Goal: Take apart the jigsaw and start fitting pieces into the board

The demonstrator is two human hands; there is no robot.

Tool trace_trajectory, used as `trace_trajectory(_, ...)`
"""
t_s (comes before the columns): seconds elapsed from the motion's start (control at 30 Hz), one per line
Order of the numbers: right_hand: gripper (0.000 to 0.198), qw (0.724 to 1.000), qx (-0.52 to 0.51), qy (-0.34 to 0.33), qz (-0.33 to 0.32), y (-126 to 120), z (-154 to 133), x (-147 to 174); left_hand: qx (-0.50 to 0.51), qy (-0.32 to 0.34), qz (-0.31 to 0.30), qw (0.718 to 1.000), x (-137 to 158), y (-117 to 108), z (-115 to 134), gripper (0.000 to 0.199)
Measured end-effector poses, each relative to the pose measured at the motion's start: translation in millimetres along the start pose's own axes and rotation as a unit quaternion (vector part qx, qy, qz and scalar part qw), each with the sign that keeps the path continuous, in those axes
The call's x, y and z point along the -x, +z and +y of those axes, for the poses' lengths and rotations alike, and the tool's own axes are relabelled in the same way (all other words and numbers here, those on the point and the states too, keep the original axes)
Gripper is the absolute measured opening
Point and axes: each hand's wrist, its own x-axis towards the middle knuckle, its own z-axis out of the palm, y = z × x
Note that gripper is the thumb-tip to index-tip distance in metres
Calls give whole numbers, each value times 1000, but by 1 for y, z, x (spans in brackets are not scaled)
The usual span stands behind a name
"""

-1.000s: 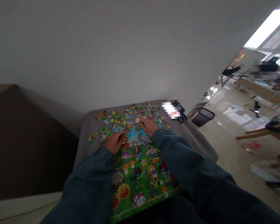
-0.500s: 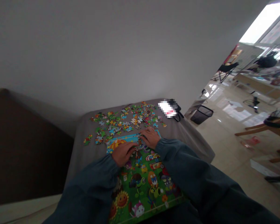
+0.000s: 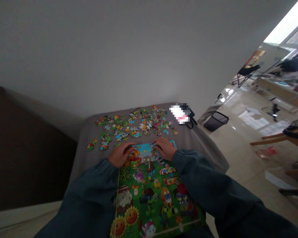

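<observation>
A jigsaw puzzle board (image 3: 144, 180) with a green cartoon picture and a blue strip along its top lies in front of me, tilted toward my lap. My left hand (image 3: 121, 154) rests at its upper left corner, thumb apart from the stretched fingers, which reach over the top edge. Over the upper right part lies my right hand (image 3: 165, 148), its fingers spread and bent onto the blue strip. Nothing shows held in either hand; what is under the fingertips is hidden. Loose jigsaw pieces (image 3: 119, 136) are scattered just beyond the board.
Grey cloth (image 3: 89, 165) covers the surface under the pieces, which meets a plain wall (image 3: 139, 59). A blurred-out white phone-like thing (image 3: 180, 114) lies at the back right. On the floor to the right stand a mesh bin (image 3: 216, 121) and a wooden chair (image 3: 275, 139).
My left hand has moved left from the board's upper middle to its upper left corner, uncovering the picture there. My right hand stays near the top right. The view has shifted slightly.
</observation>
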Motion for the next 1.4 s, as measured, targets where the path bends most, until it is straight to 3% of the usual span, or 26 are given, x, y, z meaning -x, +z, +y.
trace_trajectory(0.2, 16, 1000, -7, -14, -13, 4, -3, -12, 42, -22, 57, 997, -3, -14, -6, 33)
trace_trajectory(0.3, 17, 999, -15, -15, -26, 5, -2, -21, 85, -49, 57, 994, -3, -17, -5, 40)
trace_trajectory(0.6, 21, 996, -64, 40, -43, -20, 6, -18, 122, -112, 80, 983, 0, -25, 0, 42)
trace_trajectory(0.83, 18, 985, -142, 86, -44, -24, 0, -33, 142, -78, 128, 978, -3, -12, 12, 51)
trace_trajectory(1.07, 21, 944, -310, 63, -99, 5, -27, -57, 223, -108, 76, 966, -4, 4, 27, 63)
trace_trajectory(1.23, 25, 918, -386, 61, -66, 32, -32, -56, 230, -124, 46, 964, -3, 6, 30, 59)
trace_trajectory(1.4, 34, 898, -431, 74, -45, 40, -28, -50, 225, -114, 48, 966, -3, 9, 30, 55)
